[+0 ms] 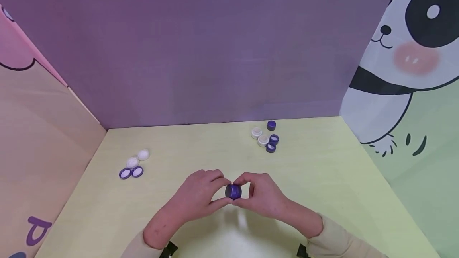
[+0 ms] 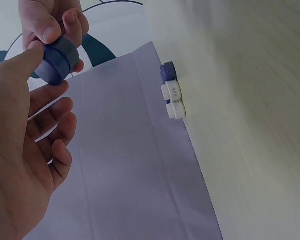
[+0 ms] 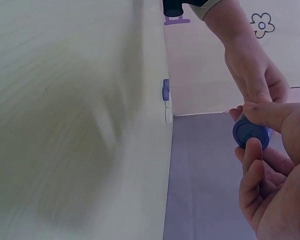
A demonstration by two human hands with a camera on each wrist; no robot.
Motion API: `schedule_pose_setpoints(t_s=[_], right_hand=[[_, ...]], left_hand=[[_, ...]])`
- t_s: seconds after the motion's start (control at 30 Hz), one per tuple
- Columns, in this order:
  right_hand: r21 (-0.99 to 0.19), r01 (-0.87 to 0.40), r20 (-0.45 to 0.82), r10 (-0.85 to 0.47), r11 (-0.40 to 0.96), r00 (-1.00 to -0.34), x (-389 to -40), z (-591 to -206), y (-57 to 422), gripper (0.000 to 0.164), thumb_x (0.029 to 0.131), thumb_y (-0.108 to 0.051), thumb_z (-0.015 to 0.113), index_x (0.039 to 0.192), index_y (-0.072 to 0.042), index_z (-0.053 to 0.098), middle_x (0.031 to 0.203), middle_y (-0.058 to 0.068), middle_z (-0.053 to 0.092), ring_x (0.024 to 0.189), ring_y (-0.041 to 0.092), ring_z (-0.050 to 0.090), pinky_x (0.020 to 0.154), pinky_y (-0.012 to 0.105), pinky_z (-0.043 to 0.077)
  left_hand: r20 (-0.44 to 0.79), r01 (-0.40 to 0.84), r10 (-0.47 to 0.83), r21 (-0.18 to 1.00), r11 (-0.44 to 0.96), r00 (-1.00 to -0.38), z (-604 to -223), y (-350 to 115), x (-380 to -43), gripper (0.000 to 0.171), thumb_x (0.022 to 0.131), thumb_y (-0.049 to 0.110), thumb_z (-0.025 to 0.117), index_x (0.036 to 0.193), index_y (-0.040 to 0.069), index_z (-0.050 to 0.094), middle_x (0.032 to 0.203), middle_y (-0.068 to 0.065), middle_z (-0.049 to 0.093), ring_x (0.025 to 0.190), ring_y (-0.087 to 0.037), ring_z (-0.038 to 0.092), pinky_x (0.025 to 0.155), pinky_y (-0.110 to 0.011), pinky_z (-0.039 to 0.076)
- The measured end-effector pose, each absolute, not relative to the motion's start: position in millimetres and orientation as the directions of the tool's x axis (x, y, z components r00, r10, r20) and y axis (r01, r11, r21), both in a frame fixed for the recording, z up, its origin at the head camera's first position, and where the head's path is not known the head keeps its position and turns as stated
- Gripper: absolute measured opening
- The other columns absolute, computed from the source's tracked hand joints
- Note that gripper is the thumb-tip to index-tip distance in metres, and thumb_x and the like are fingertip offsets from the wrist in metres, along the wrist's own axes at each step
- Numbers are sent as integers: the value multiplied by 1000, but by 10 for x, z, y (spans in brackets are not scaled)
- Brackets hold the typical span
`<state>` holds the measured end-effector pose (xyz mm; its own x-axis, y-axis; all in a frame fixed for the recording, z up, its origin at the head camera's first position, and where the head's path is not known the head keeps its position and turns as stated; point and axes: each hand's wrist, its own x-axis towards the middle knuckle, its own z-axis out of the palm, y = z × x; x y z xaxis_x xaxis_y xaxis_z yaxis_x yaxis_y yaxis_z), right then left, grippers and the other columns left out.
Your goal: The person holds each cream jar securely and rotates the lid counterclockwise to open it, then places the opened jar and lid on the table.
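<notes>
A small round purple jar with its lid (image 1: 233,191) is held up above the near middle of the table, between both hands. My left hand (image 1: 198,194) pinches one end of it with thumb and fingertips. From the other side my right hand (image 1: 264,194) pinches the opposite end between thumb and fingers. Seen from the left wrist, the jar (image 2: 57,61) shows two stacked cylindrical parts. A flat round end of the jar (image 3: 251,134) faces the right wrist camera.
On the table's left lie two white lids (image 1: 143,155) and two purple-rimmed lids (image 1: 125,173) with white insides. Two white jars (image 1: 263,141) and three purple pieces (image 1: 271,125) form a cluster at the back. Purple cloth (image 1: 215,51) hangs behind the pale table (image 1: 201,142).
</notes>
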<state>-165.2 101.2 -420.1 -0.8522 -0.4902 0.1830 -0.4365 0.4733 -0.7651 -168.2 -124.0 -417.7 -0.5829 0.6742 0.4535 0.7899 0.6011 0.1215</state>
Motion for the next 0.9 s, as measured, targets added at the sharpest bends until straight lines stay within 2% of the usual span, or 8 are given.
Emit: schedule_pose_setpoints(t_s=[0.2, 0.3, 0.47, 0.57, 0.63, 0.9], right_hand=[[-767, -444, 198, -487, 463, -850, -1647, -4217, 1004, 28, 75, -28, 86, 97, -22, 71, 95, -9, 69, 45, 5, 47, 44, 25, 43], [-768, -444, 198, -488, 461, -850, -1653, -4226, 1009, 28, 74, -26, 86, 97, -21, 70, 95, -8, 69, 45, 5, 47, 44, 25, 44], [-766, -434, 184, -484, 475, -855, -1667, -4243, 1025, 30, 73, -19, 87, 98, -22, 70, 95, -9, 68, 46, 4, 48, 46, 25, 45], [-769, -430, 179, -486, 473, -855, -1670, -4247, 1032, 30, 74, -18, 86, 99, -21, 70, 95, -9, 68, 46, 5, 48, 46, 26, 45], [-772, -427, 175, -488, 471, -855, -1670, -4246, 1033, 29, 74, -19, 86, 99, -21, 70, 95, -9, 68, 46, 5, 48, 46, 26, 45], [-779, -424, 173, -491, 462, -854, -1674, -4245, 1025, 31, 73, -16, 86, 99, -20, 70, 95, -9, 68, 46, 6, 48, 46, 26, 45]], left_hand=[[467, 773, 662, 78, 630, -586, -4183, -1258, -1694, 47, 85, 62, 62, 96, 18, 72, 85, 10, 54, 70, -8, 51, 67, -28, 46], [472, 771, 654, 95, 629, -592, -4171, -1269, -1680, 46, 83, 61, 66, 101, 19, 71, 88, 9, 55, 72, -8, 52, 70, -30, 48], [487, 810, 670, 152, 566, -560, -4158, -1275, -1658, 37, 76, 35, 83, 109, 24, 69, 94, 10, 56, 72, -8, 51, 69, -28, 48], [502, 831, 683, 151, 535, -531, -4171, -1269, -1660, 40, 74, 20, 85, 110, 26, 70, 95, 9, 56, 71, -8, 50, 67, -26, 47], [510, 837, 686, 143, 528, -520, -4177, -1265, -1663, 41, 73, 15, 86, 109, 26, 70, 95, 9, 56, 70, -8, 50, 66, -25, 46], [452, 803, 685, 134, 581, -571, -4166, -1263, -1657, 35, 77, 26, 83, 109, 23, 69, 92, 11, 55, 73, -7, 53, 70, -28, 48]])
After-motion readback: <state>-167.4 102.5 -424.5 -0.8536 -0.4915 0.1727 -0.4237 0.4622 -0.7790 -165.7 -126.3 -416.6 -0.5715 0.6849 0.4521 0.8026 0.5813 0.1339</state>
